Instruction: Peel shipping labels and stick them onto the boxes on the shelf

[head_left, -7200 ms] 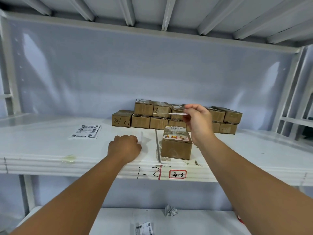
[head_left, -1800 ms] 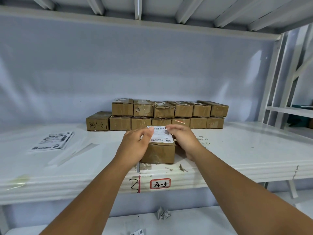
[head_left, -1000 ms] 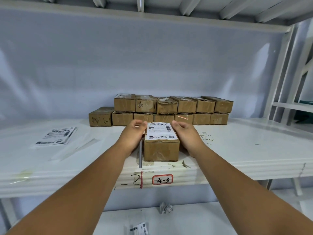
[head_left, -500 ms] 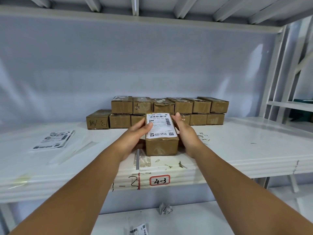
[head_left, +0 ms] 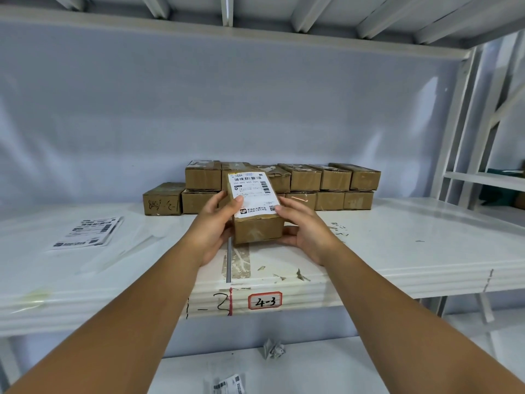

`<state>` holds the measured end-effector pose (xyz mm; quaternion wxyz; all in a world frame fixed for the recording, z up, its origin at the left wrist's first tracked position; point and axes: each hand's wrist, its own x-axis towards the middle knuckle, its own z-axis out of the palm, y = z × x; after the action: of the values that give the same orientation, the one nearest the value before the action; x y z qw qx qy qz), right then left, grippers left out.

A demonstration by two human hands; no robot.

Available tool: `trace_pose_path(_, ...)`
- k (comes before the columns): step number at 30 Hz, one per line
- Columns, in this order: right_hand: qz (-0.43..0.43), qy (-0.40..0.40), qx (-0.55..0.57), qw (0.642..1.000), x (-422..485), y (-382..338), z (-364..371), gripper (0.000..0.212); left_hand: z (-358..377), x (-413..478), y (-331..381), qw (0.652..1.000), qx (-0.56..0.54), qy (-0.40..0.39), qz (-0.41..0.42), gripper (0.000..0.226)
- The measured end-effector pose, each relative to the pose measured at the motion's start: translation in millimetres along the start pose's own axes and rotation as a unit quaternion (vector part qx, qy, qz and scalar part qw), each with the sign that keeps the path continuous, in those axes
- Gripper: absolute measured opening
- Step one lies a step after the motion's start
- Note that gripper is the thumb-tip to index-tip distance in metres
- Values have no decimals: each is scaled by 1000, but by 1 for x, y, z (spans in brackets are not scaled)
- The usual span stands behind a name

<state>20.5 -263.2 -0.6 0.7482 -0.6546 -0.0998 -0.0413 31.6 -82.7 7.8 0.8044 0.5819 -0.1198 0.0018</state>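
Observation:
A small brown cardboard box (head_left: pixel 258 228) is lifted off the white shelf (head_left: pixel 397 245), its far end tilted up. A white shipping label (head_left: pixel 254 194) with barcodes covers its top. My left hand (head_left: pixel 213 226) grips the box's left side, thumb on the label. My right hand (head_left: pixel 304 226) holds the right side, fingers curled along the edge and under it. Behind stands a two-layer row of similar brown boxes (head_left: pixel 332 183) against the back wall. A stack of unpeeled labels (head_left: pixel 88 231) lies on the shelf at the left.
Clear backing strips (head_left: pixel 122 251) lie on the shelf between the label stack and my left arm. Torn paper scraps (head_left: pixel 284 274) dot the front edge above the tag "4-3" (head_left: pixel 264 300). On the lower shelf lie a crumpled paper ball (head_left: pixel 273 349) and a loose label (head_left: pixel 227 385).
The label went onto the box top and both hands pressed it down. Since then the hands have lifted the box off the shelf and tilted its far end up.

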Motion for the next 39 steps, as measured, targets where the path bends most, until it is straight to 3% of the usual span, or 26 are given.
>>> trace_pose_path(3, -1, 10, 36, 999, 0, -1, 1, 43, -1, 0, -1, 999, 31, -21, -12, 49)
trace_pose_path(9, -9, 44, 63, 997, -4, -4, 2, 32, 2, -5, -5, 977, 201, -62, 24, 88)
trace_pose_path(12, -4, 71, 82, 994, -8, -7, -1, 18, 12, -7, -7, 981, 180, -46, 50, 78)
trace_pose_path(16, -20, 97, 16, 995, -21, -16, -16, 24, 33, -4, -11, 983, 169, -41, 51, 71)
trace_pose_path(21, -58, 119, -60, 989, -39, -32, -60, 19, 84, -7, -25, 953, 280, -49, 101, 57)
trace_pose_path(27, -47, 170, -99, 979, -58, -36, -122, 30, 148, -4, -49, 945, 304, -66, 104, 51)
trace_pose_path(35, -71, 246, -197, 947, -72, -40, -200, 32, 224, 12, -86, 941, 312, -109, 75, 48)
trace_pose_path(39, -62, 302, -286, 907, -75, -44, -228, 32, 250, 17, -99, 929, 333, -138, 84, 44)
